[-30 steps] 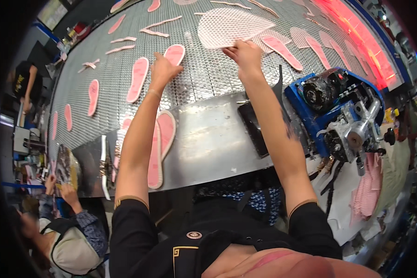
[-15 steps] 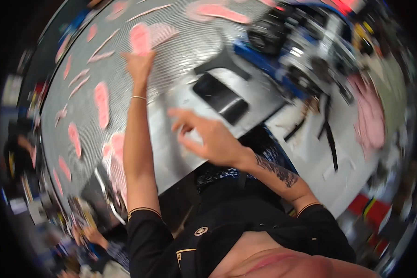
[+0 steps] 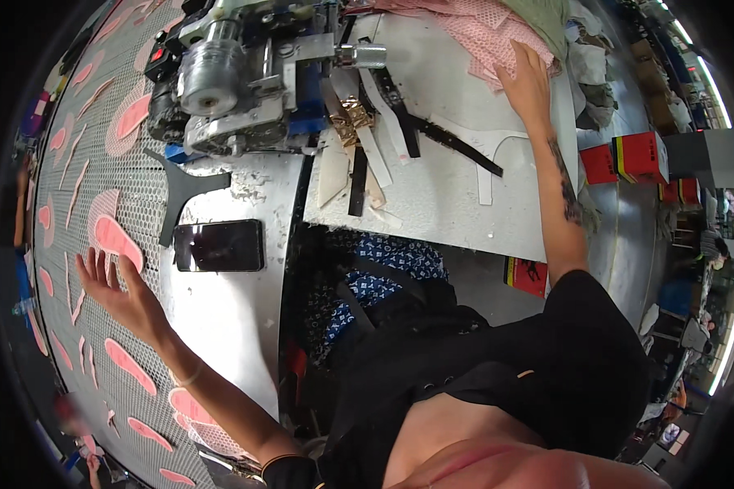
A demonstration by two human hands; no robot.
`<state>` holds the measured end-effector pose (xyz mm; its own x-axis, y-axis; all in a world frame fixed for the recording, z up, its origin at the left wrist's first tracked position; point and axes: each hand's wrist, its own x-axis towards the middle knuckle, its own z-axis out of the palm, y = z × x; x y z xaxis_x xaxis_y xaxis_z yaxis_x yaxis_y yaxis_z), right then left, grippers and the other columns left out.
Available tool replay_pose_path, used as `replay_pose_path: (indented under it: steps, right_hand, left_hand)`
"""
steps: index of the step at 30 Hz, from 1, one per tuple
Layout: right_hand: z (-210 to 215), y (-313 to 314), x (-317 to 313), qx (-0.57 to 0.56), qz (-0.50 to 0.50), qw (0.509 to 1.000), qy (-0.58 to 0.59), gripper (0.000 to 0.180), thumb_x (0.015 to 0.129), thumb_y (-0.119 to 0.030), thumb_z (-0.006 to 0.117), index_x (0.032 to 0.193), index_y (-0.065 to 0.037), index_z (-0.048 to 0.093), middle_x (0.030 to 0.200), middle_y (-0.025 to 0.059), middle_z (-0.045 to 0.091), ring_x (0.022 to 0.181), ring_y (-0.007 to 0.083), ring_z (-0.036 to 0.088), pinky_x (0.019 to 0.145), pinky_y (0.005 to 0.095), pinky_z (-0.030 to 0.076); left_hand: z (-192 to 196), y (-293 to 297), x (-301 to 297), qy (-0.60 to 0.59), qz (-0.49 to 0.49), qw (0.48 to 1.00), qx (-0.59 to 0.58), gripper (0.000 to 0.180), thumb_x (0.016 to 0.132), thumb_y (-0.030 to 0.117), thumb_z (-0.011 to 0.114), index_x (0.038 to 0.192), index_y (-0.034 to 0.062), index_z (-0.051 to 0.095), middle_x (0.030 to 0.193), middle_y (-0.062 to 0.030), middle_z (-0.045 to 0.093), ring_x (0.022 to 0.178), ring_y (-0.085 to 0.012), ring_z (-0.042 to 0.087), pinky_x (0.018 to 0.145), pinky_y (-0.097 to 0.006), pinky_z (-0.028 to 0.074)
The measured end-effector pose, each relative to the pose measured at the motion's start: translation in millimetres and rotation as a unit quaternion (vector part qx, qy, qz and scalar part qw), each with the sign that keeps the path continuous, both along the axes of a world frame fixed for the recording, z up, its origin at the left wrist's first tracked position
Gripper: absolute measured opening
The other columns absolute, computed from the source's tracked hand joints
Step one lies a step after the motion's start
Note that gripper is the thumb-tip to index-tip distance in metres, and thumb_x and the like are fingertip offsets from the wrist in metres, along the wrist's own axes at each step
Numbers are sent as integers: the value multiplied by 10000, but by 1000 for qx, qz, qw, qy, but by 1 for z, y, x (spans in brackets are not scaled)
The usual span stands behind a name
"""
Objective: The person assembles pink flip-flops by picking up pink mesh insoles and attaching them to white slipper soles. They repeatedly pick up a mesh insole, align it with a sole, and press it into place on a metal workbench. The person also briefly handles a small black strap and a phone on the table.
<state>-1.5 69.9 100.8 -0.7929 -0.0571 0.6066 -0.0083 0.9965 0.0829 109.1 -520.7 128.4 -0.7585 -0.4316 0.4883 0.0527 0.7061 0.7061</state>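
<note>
My left hand [image 3: 122, 297] hovers with its fingers spread over the perforated grey belt [image 3: 143, 285], holding nothing. Just beyond its fingertips lies a pink sole-shaped piece [image 3: 118, 238] on a paler pink mesh piece [image 3: 103, 209]. At the far right my right hand [image 3: 529, 88] reaches with outstretched fingers and thumb apart onto a heap of pink mesh fabric pieces [image 3: 481, 37]. Its fingertips touch the fabric without visibly gripping it. Green cloth [image 3: 546, 20] lies against that heap.
A machine with a metal cylinder [image 3: 212, 77] stands between belt and white table [image 3: 440, 200]. A phone [image 3: 218, 245] and a dark Y-shaped piece [image 3: 183, 191] lie before it. Black strips [image 3: 457, 145] are on the white table. Red boxes [image 3: 640, 157] stand at right.
The view has swung right. My right hand has gone from above the metal surface to the pink fabric heap. My left hand, earlier at a pink sole-shaped piece, is now spread beside one.
</note>
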Motion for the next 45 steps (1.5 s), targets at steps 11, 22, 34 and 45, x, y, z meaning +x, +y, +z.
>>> replay_pose_path:
  steps: [11,22,34,45]
  right_hand:
    - [14,16,-30,101,81,992,6,184,732,-140,713,871,-91,603,842,49,577,847,251,552,787,374,396]
    - [18,-38,20,-7,171,974,-149,414,821,-333,677,1147,-88,599,1070,144,612,1039,299,552,947,392,379]
    - [11,-48,24,-153,187,970,1,192,809,-113,664,991,-62,696,1232,124,600,1245,322,468,1076,427,293]
    - [64,-187,126,-76,522,841,-123,545,649,-295,791,1171,-249,642,1386,75,472,1390,314,251,1151,498,128]
  left_hand:
    - [14,69,46,31,-88,990,103,449,920,50,499,1350,-7,382,1223,-183,554,936,-201,622,863,-316,501]
    - [-13,132,49,-34,-207,940,270,458,874,-51,489,1321,-4,403,1083,-157,602,842,-171,626,786,-270,485]
    - [-27,160,54,-90,-280,897,332,308,852,-35,527,1156,-22,574,984,-122,654,806,-150,629,777,-262,478]
    - [4,185,39,-226,-481,667,522,421,990,307,480,1199,-48,563,1085,-61,636,1001,-119,562,869,-269,448]
